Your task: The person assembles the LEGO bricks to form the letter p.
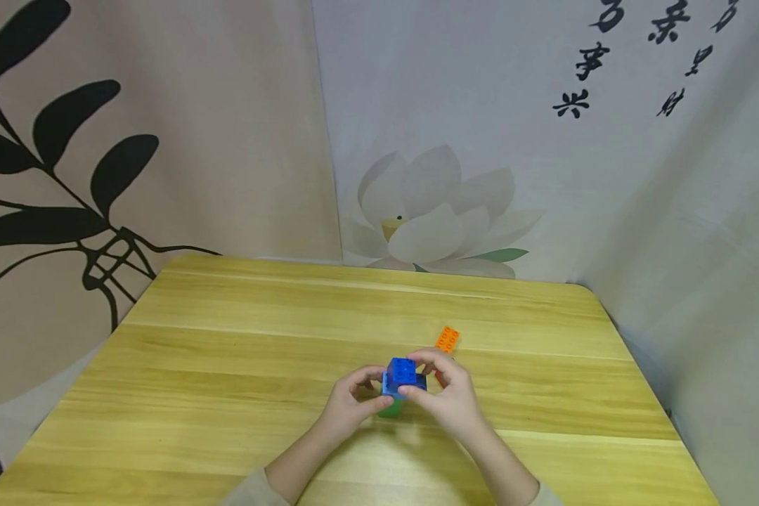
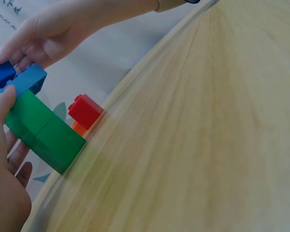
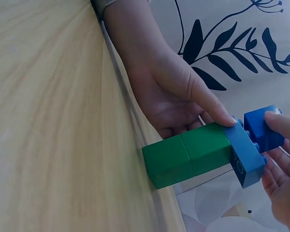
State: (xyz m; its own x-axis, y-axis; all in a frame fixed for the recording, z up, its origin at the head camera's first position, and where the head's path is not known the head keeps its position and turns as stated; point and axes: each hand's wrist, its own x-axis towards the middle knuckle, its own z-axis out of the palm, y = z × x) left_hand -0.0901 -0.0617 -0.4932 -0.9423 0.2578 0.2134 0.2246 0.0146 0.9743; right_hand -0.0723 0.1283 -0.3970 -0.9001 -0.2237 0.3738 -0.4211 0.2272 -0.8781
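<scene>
Two green bricks (image 3: 188,154) are stacked upright on the table, with a light blue brick (image 3: 246,157) lying across their top and jutting out to one side. My left hand (image 1: 349,402) grips the light blue brick near the top of the stack, its thumb on one face and its fingers behind. Between thumb and fingers, my right hand (image 1: 449,393) pinches a dark blue brick (image 1: 403,370). In the right wrist view that dark blue brick (image 3: 263,128) is right at the studs of the light blue one, slightly tilted. Its underside is hidden.
Behind my right hand, an orange brick (image 1: 448,339) lies flat on the wooden table (image 1: 228,337). A red brick (image 2: 85,111) is close to the orange one, mostly hidden by the right hand in the head view. A printed curtain (image 1: 455,105) hangs beyond the table's far edge.
</scene>
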